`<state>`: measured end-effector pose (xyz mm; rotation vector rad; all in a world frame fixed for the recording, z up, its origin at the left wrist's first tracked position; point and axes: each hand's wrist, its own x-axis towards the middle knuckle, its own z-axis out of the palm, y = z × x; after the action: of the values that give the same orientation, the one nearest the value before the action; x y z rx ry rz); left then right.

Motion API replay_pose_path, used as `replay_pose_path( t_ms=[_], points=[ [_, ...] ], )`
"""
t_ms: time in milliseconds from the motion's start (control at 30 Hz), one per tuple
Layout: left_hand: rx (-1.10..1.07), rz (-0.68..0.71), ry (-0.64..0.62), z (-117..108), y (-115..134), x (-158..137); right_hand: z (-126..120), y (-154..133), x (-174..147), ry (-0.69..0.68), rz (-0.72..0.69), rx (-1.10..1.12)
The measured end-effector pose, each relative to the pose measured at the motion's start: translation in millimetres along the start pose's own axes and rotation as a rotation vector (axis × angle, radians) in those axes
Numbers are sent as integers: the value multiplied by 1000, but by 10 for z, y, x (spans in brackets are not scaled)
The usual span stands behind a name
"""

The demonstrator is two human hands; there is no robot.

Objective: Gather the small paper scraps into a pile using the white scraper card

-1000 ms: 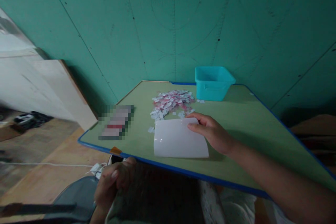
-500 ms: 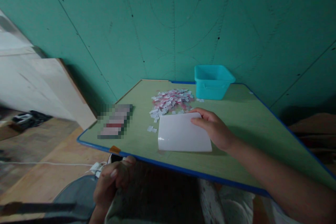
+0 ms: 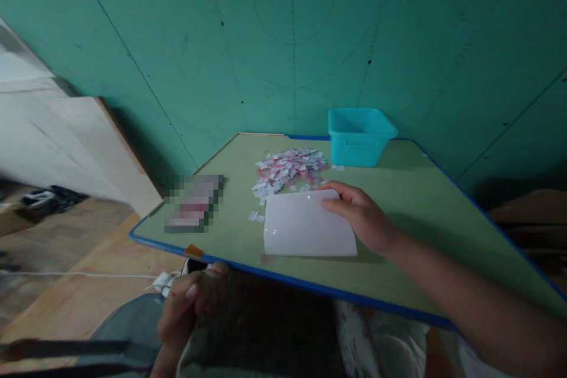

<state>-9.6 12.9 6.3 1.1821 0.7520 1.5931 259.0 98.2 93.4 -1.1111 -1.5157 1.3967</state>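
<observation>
My right hand (image 3: 361, 215) grips a glossy white sheet (image 3: 305, 227) by its upper right edge, thumb on the near face. The sheet is slightly bent and stands tilted over the table. Just behind it lies a pile of small white and pink paper pieces (image 3: 290, 168), partly covered by its top edge. A few loose paper bits (image 3: 256, 216) rest left of the sheet. Below the table's front edge, my left hand (image 3: 190, 301) is closed in a loose fist near my lap; whether anything is inside it is hidden.
A turquoise plastic bin (image 3: 361, 144) stands at the back right of the green table (image 3: 425, 236), near the wall. A blurred-out flat object (image 3: 195, 204) lies on the left. Blue edging (image 3: 310, 289) runs along the front. A grey stool (image 3: 119, 325) is at lower left.
The white sheet has shifted very slightly to the left and its bend has changed a little. My left hand stays where it was.
</observation>
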Motion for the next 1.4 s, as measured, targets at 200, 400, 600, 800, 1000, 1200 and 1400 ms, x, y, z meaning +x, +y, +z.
replay_pose_path(
  t_ms=[200,400,600,800,1000,1200,1400],
  points=[
    [40,-38,-57,-49,1,14,-12,-10,1,-4,5,-4],
    [7,10,-35,85,46,52,-4,21,7,7,-46,-97],
    [-11,24,36,128,43,36,-39,10,37,103,-67,-69],
    [10,19,22,60,9,41,-51,-12,38,135,-64,-59],
    [-12,13,-20,49,-8,47,-51,-5,31,65,-32,-30],
    [1,12,-17,94,34,41,-45,-6,22,43,-38,-24],
    [-23,-13,-38,18,-13,15,-48,-11,26,94,-66,-78]
  ],
)
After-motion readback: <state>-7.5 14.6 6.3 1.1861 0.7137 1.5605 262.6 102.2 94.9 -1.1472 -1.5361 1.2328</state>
